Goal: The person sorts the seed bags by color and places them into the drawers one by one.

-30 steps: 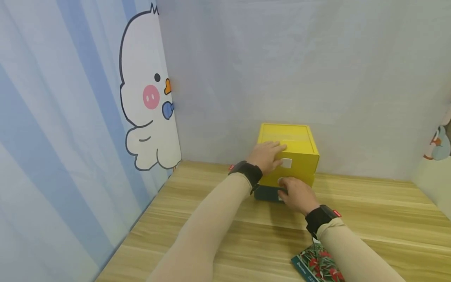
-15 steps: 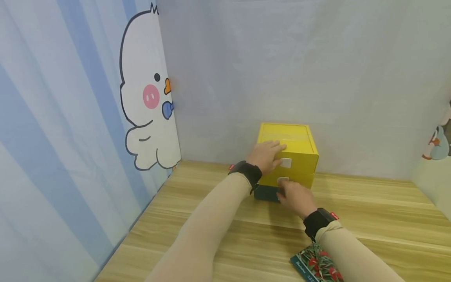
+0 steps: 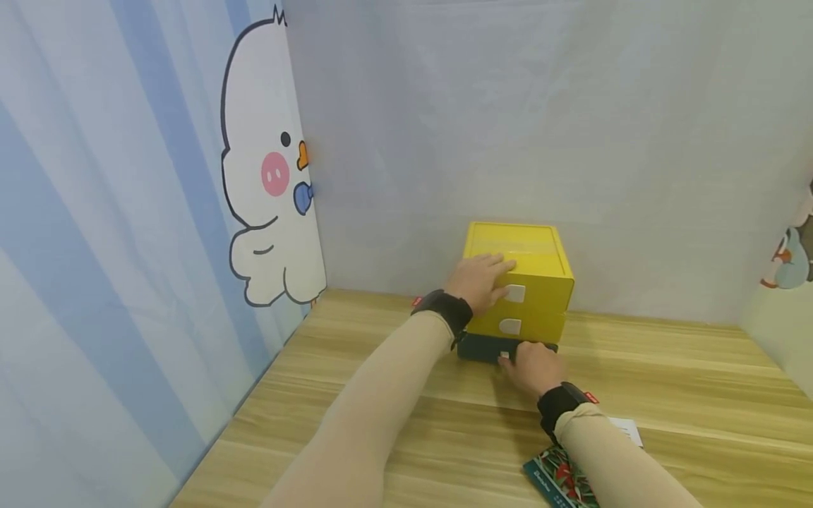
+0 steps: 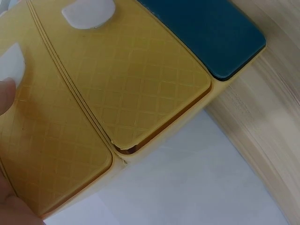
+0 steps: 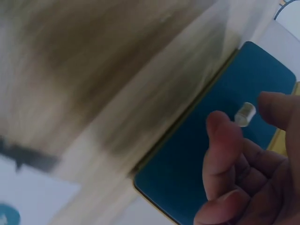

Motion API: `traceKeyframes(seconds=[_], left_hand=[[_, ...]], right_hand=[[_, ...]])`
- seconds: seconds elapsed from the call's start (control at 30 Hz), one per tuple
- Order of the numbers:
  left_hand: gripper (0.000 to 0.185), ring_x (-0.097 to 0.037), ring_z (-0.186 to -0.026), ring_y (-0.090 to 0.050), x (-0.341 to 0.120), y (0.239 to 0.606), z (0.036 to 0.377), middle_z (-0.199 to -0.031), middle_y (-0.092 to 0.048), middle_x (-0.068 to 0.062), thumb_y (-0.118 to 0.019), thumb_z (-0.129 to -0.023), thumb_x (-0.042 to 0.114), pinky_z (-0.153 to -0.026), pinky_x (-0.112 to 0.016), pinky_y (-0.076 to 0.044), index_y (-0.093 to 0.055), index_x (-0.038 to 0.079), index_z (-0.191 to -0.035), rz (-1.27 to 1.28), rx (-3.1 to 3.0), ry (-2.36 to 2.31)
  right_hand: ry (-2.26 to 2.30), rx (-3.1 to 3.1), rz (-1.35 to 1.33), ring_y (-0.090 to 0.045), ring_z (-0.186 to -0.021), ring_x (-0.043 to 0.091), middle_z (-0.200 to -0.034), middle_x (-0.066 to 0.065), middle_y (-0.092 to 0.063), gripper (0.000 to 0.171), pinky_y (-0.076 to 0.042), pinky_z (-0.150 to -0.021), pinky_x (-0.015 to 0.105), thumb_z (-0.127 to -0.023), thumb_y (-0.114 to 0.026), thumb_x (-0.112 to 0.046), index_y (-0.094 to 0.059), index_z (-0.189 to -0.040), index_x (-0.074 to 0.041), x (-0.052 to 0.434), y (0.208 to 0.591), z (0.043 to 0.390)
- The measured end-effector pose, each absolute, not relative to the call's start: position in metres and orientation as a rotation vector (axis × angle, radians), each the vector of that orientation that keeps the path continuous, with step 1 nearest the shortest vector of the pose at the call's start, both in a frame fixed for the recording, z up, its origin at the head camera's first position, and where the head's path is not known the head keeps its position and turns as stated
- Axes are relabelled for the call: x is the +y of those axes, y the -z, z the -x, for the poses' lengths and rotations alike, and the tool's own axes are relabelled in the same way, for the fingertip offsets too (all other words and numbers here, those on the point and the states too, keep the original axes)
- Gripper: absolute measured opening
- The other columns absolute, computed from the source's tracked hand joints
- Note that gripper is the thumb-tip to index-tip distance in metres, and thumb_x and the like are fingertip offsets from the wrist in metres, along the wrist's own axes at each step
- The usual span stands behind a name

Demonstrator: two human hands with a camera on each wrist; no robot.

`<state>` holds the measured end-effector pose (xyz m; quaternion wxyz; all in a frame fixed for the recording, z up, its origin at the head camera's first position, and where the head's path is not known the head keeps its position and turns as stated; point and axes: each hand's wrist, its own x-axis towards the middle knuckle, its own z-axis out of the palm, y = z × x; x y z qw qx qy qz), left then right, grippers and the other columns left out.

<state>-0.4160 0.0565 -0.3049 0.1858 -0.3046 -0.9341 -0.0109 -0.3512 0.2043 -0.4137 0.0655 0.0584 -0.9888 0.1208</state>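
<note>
The left hand [image 3: 478, 281] lies flat on the yellow drawer box [image 3: 536, 257], probably to steady it; the right hand [image 3: 532, 367] pinches the small white knob [image 5: 244, 114] of the dark teal bottom drawer [image 3: 484, 348].

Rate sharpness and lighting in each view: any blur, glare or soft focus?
Head view: sharp, evenly lit, no glare on the yellow drawer box. Left wrist view: crisp on the box's quilted fronts, left hand soft at the edge. Right wrist view: table badly smeared, right hand and dark drawer soft.

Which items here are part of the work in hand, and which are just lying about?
In hand: yellow drawer box, steadied by the left hand; dark teal bottom drawer, its tab at the right hand.
Lying about: floral packet; white card.
</note>
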Motion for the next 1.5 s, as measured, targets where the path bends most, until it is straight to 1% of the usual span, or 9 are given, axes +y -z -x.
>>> traceKeyframes(seconds=[0.13,0.3,0.37,0.7,1.03,1.3,1.5], left_hand=[[0.053,-0.020,-0.134,-0.041,0.056,0.305,0.415,-0.147,-0.045,0.001,-0.056,-0.096,0.041,-0.112,-0.036,-0.032,-0.044,0.026,-0.145,0.856,-2.631,0.025],[0.053,-0.019,-0.134,-0.041,0.056,0.306,0.417,-0.147,-0.045,0.001,-0.056,-0.096,0.041,-0.112,-0.035,-0.032,-0.044,0.027,-0.146,0.848,-2.639,0.024],[0.053,-0.019,-0.135,-0.041,0.056,0.306,0.416,-0.147,-0.045,0.002,-0.056,-0.096,0.042,-0.112,-0.035,-0.031,-0.043,0.027,-0.146,0.845,-2.641,0.023],[0.054,-0.019,-0.135,-0.041,0.060,0.306,0.417,-0.147,-0.044,0.001,-0.056,-0.096,0.042,-0.112,-0.035,-0.031,-0.043,0.027,-0.146,0.842,-2.636,0.006],[0.053,-0.019,-0.134,-0.042,0.062,0.307,0.419,-0.146,-0.045,0.001,-0.057,-0.096,0.041,-0.112,-0.034,-0.032,-0.044,0.026,-0.145,0.834,-2.633,-0.004],[0.054,-0.018,-0.134,-0.042,0.062,0.308,0.419,-0.146,-0.045,0.001,-0.057,-0.096,0.041,-0.112,-0.033,-0.032,-0.044,0.026,-0.146,0.833,-2.636,-0.008],[0.054,-0.019,-0.135,-0.041,0.061,0.307,0.418,-0.147,-0.045,0.000,-0.057,-0.096,0.040,-0.112,-0.034,-0.031,-0.043,0.025,-0.146,0.838,-2.642,0.002]], right_hand=[[-0.377,-3.020,-0.100,-0.050,-0.050,0.019,-0.054,0.001,-0.051,0.047,-0.038,-0.047,0.035,-0.089,-0.063,-0.045,-0.056,-0.059,-0.010,0.202,0.417,0.354],[-0.447,-3.022,-0.050,-0.050,-0.049,0.020,-0.054,0.002,-0.051,0.048,-0.038,-0.045,0.033,-0.090,-0.061,-0.043,-0.055,-0.054,-0.011,0.197,0.421,0.357],[-0.473,-3.016,-0.052,-0.051,-0.049,0.020,-0.053,0.002,-0.051,0.048,-0.039,-0.042,0.033,-0.091,-0.061,-0.041,-0.055,-0.053,-0.011,0.196,0.423,0.357],[-0.476,-3.012,-0.090,-0.048,-0.049,0.018,-0.054,0.001,-0.048,0.042,-0.034,-0.042,0.030,-0.093,-0.059,-0.034,-0.056,-0.058,-0.011,0.197,0.431,0.364],[-0.488,-2.991,-0.127,-0.048,-0.049,0.019,-0.054,0.002,-0.050,0.039,-0.036,-0.042,0.032,-0.092,-0.059,-0.030,-0.057,-0.058,-0.010,0.201,0.435,0.370],[-0.477,-2.979,-0.165,-0.047,-0.048,0.019,-0.053,0.002,-0.047,0.039,-0.034,-0.042,0.031,-0.092,-0.059,-0.027,-0.056,-0.057,-0.010,0.201,0.435,0.369],[-0.474,-2.985,-0.175,-0.048,-0.050,0.019,-0.055,0.002,-0.049,0.035,-0.035,-0.043,0.031,-0.089,-0.060,-0.027,-0.056,-0.058,-0.011,0.200,0.432,0.366]])
